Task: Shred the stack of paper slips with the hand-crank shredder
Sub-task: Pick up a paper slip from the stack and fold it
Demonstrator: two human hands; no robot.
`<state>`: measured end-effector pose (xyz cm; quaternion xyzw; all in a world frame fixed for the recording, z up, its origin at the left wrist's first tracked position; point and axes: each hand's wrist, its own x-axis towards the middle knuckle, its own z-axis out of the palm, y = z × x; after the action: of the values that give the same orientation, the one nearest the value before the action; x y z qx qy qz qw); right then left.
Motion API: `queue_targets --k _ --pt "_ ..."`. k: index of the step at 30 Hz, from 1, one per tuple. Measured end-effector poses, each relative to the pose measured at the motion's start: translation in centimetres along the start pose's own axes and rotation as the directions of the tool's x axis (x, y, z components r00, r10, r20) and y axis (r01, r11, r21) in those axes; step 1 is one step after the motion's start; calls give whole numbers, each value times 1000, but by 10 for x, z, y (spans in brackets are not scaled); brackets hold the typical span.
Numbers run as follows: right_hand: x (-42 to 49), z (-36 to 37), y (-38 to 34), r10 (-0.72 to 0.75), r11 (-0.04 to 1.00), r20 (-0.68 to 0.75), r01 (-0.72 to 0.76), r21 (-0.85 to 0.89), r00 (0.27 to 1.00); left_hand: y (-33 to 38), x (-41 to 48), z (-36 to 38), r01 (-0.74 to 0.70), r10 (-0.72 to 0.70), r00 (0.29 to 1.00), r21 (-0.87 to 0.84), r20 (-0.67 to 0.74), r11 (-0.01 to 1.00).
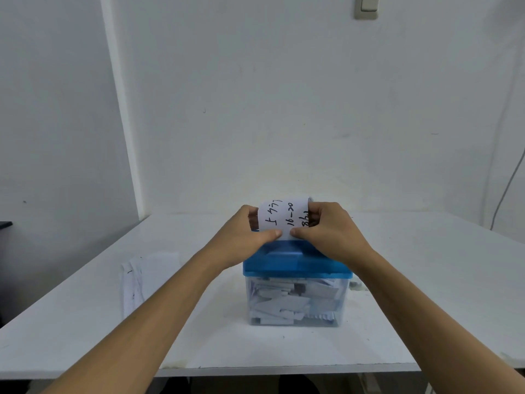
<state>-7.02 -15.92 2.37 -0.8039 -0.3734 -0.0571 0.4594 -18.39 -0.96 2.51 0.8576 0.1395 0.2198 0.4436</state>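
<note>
slip [279, 218]: upright over the blue-lidded shredder [297, 264], table centre
hands: left hand [245, 237] and right hand [331, 234] both pinch it
table [85, 322]: white — more slips [147, 277] lie left
room: pale walls, switch [367, 6]

We face 2 plain white walls [284, 109] that meet in a corner at our left, evenly lit. A white table [426, 280] stands against them, its top lightly scuffed. A pale switch plate [368, 5] sits high on the back wall, and a thin cable [508, 189] hangs at the right.
</note>
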Motion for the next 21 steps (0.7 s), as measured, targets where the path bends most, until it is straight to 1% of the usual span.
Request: queue_targets --k 2,5,9,10,12,14,15,16,17,18,19,20,21 --pt "1 -1 0 9 1000 8 -9 4 1000 1 -1 7 16 -17 999 -26 -35 1000" --pt "1 -2 -1 6 1000 26 -6 -5 1000 0 0 19 3 -14 991 -77 -137 997" --pt "3 -3 -4 0 995 18 2 -97 1000 -5 -2 31 -44 31 979 -62 -200 997" --pt "2 -4 -3 -6 994 -9 5 -108 1000 -6 -2 33 -49 32 978 -74 -208 996" --pt "-4 -10 -1 -17 999 -114 12 -48 993 -7 -1 33 -49 26 977 -106 -212 993" --pt "-17 -21 7 -23 998 -284 38 49 959 -8 0 32 -47 22 979 -119 -203 992" --pt "-24 -27 16 -7 994 -361 45 98 932 -9 0 32 -50 24 980 -125 -199 991" --pt "-30 -31 28 33 988 -406 32 151 913 -11 0 31 -51 24 980 -133 -198 990" --pt "-37 -32 41 86 981 -406 -5 196 910 -12 0 31 -51 23 980 -139 -197 989" --pt "-44 -32 53 133 978 -359 -63 201 924 -13 0 32 -54 24 980 -146 -198 988" --pt "-51 -30 63 160 981 -271 -121 154 949 -14 0 33 -56 25 980 -150 -199 987" --pt "-58 -26 71 161 986 -156 -152 71 975 -14 1 33 -58 27 979 -154 -200 986" --pt "-65 -21 76 148 989 -34 -148 -11 988 -14 1 33 -60 27 979 -155 -202 986"
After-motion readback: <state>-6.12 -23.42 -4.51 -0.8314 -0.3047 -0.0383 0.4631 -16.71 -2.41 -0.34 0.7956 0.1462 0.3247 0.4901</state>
